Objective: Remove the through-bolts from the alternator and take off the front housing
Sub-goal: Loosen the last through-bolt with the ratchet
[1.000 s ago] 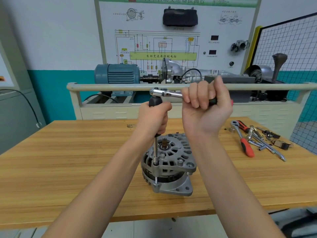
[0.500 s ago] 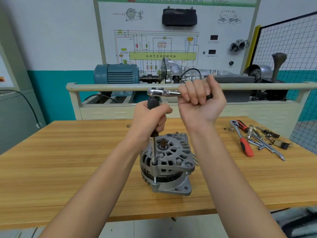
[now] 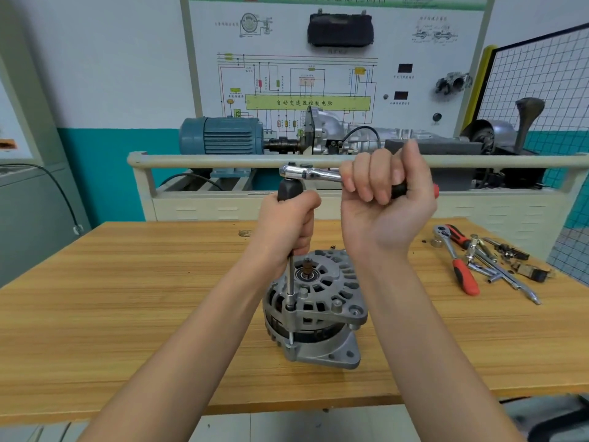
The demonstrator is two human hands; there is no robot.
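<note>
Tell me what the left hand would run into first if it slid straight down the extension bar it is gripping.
Most likely the alternator. The left hand grips the extension bar, which runs straight down to a socket seated at the housing's upper rim. Only bare shaft shows between the hand and that rim.

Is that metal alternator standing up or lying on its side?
Standing up: the alternator rests on the table with its shaft pointing upward.

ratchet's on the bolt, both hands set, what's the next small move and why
Probably swing the ratchet handle another stroke with the right hand while the left hand keeps the extension upright. Its socket sits on a through-bolt at the rim of the alternator, and the front housing looks seated.
</note>
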